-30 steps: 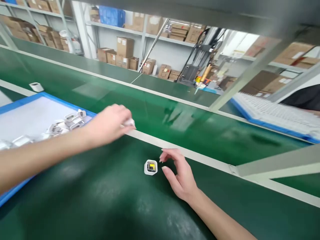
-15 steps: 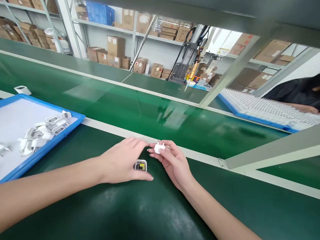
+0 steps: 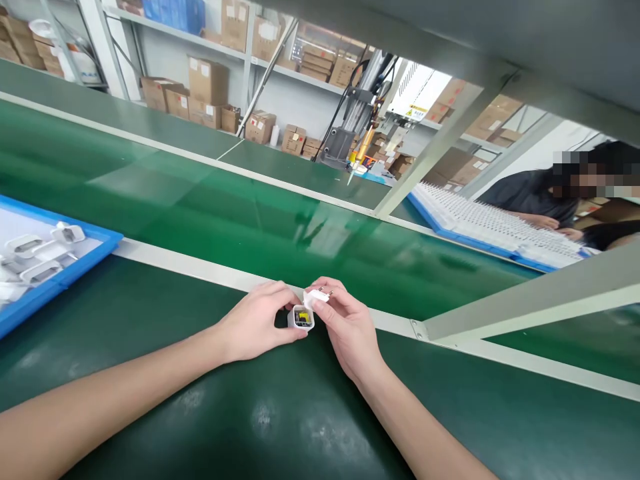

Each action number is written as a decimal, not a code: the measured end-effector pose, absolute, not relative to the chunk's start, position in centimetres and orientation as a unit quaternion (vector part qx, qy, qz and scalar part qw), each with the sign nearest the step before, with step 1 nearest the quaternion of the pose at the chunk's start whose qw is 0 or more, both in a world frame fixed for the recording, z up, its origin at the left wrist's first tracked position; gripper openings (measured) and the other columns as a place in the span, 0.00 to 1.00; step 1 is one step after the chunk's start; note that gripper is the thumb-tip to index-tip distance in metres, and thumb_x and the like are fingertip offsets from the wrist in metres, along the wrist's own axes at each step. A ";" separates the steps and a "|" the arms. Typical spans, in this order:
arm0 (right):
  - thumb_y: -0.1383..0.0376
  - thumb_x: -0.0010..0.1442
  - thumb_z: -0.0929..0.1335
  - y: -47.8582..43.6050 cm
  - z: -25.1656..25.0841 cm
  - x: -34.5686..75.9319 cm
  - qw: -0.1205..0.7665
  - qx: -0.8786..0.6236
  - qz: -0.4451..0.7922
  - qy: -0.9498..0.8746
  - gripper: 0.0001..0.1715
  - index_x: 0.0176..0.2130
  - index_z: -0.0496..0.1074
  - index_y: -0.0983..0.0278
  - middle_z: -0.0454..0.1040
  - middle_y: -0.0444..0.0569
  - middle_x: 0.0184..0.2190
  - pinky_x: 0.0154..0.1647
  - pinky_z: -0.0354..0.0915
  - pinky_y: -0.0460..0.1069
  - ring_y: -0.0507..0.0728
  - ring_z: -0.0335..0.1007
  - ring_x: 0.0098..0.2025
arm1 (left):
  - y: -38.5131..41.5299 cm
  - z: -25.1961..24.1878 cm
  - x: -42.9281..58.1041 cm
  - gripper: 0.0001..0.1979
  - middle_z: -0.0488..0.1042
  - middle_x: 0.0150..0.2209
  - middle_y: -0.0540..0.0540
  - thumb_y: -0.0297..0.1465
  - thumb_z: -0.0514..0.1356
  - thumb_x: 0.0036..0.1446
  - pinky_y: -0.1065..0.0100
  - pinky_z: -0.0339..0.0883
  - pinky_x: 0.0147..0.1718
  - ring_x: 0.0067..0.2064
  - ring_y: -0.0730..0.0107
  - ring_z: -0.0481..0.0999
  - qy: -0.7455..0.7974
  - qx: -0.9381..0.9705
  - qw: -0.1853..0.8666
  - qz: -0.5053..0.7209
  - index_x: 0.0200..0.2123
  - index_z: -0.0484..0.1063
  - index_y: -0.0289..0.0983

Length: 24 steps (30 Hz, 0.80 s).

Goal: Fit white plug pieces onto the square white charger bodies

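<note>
Between the thumb and fingers of my left hand (image 3: 260,320) is a white charger housing (image 3: 302,319). Its open end faces up, and a yellow part and dark components show inside. My right hand (image 3: 350,320) pinches a white two-pin plug cap (image 3: 317,298), its metal pins pointing up and to the right. The cap is at the housing's upper rim; whether the two touch I cannot tell. Both hands are over the dark green bench (image 3: 280,413), close to its pale far edge.
On the left, a blue-rimmed tray (image 3: 95,250) holds several white plug pieces (image 3: 43,250). A green conveyor belt (image 3: 225,220) runs behind the bench. A slanting metal post (image 3: 540,300) stands at the right. Beyond the belt, a person (image 3: 545,193) sits by a tray of white pieces (image 3: 490,223).
My left hand has closed around the housing, which now sits nearer my right hand. The plug cap has tilted and come down to the housing. The view has shifted right.
</note>
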State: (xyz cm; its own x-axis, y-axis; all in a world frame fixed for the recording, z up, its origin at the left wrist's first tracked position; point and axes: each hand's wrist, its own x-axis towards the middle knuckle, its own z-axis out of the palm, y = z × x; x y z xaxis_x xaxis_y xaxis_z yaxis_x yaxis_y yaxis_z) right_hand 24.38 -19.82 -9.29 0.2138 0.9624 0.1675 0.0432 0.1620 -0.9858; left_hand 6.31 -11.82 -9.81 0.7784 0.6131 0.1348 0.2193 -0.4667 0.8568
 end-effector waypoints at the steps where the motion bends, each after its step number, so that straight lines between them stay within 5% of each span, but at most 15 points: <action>1: 0.54 0.60 0.79 -19.8 -9.4 24.7 0.577 -0.522 0.380 -0.500 0.11 0.38 0.82 0.57 0.69 0.49 0.47 0.50 0.71 0.55 0.61 0.70 0.49 | -11.7 -10.0 6.5 0.12 0.72 0.44 0.49 0.37 0.67 0.59 0.63 0.63 0.48 0.48 0.65 0.69 0.255 0.822 0.457 0.225 0.43 0.73 0.40; 7: 0.55 0.62 0.78 -19.7 -9.7 25.1 0.482 -0.558 0.335 -0.587 0.09 0.40 0.83 0.56 0.72 0.50 0.41 0.48 0.66 0.56 0.62 0.69 0.46 | -11.5 -10.6 6.3 0.11 0.71 0.39 0.50 0.37 0.67 0.57 0.66 0.62 0.42 0.44 0.67 0.68 0.261 0.814 0.462 0.234 0.38 0.73 0.38; 12: 0.54 0.64 0.77 -20.0 -9.7 25.0 0.487 -0.564 0.273 -0.608 0.08 0.40 0.80 0.54 0.75 0.46 0.38 0.45 0.65 0.55 0.60 0.70 0.43 | -11.5 -10.9 6.6 0.11 0.71 0.39 0.53 0.36 0.69 0.56 0.66 0.62 0.43 0.45 0.69 0.69 0.260 0.814 0.459 0.242 0.36 0.71 0.39; 24: 0.69 0.68 0.73 -20.1 -8.5 24.9 0.432 -0.509 0.173 -0.724 0.06 0.44 0.75 0.58 0.75 0.45 0.41 0.45 0.64 0.55 0.59 0.66 0.45 | -11.8 -10.8 6.6 0.09 0.72 0.39 0.54 0.34 0.68 0.55 0.63 0.60 0.48 0.45 0.68 0.68 0.263 0.812 0.465 0.237 0.37 0.72 0.40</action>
